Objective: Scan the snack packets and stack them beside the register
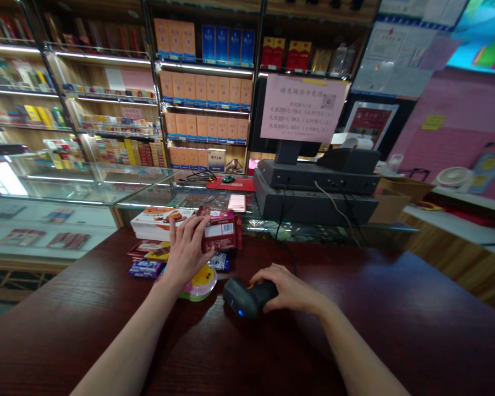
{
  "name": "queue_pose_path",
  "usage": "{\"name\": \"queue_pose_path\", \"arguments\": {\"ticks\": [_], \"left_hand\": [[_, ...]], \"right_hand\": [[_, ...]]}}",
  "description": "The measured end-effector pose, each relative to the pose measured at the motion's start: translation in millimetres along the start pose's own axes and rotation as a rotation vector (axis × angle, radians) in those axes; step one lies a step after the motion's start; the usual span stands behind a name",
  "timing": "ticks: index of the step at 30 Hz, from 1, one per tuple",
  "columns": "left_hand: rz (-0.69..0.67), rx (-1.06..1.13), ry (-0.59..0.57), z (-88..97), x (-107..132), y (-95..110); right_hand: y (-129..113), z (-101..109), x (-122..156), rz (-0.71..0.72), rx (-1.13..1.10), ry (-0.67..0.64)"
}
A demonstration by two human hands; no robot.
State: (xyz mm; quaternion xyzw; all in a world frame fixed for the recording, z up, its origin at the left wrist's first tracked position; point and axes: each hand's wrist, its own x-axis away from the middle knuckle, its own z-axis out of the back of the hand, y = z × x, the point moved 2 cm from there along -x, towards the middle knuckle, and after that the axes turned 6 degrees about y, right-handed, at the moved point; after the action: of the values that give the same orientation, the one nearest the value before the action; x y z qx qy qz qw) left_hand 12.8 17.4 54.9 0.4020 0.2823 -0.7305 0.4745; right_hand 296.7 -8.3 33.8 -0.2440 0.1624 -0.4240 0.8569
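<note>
My left hand (185,250) grips a red snack packet (219,231) with a white barcode label, holding it above the dark wooden counter (355,341). Just behind that hand lies a stack of printed snack boxes (160,223). Purple wrapped packets (146,268) and a blue wrapped packet (219,262) lie near it, along with a round pink and yellow packaged item (200,283). My right hand (291,289) is closed over a black handheld barcode scanner (247,297), whose nose rests near the counter surface with a small blue light showing.
A grey cash register unit (313,190) with its cables stands behind the counter, beside a cardboard box (390,204). A glass display case (94,184) runs to the left. Behind it, wall shelves (206,88) hold boxed goods. A red mat (231,184) carries a computer mouse.
</note>
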Motion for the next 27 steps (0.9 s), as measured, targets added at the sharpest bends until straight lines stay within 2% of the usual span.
{"name": "queue_pose_path", "arguments": {"ticks": [14, 27], "left_hand": [[-0.019, -0.001, -0.002, -0.7, -0.2, 7.9], [-0.034, 0.004, -0.007, -3.1, 0.4, 9.8]], "right_hand": [[-8.4, -26.8, -13.3, 0.087, 0.005, 0.045], [-18.1, -32.5, -13.8, 0.110, -0.012, 0.048]]}}
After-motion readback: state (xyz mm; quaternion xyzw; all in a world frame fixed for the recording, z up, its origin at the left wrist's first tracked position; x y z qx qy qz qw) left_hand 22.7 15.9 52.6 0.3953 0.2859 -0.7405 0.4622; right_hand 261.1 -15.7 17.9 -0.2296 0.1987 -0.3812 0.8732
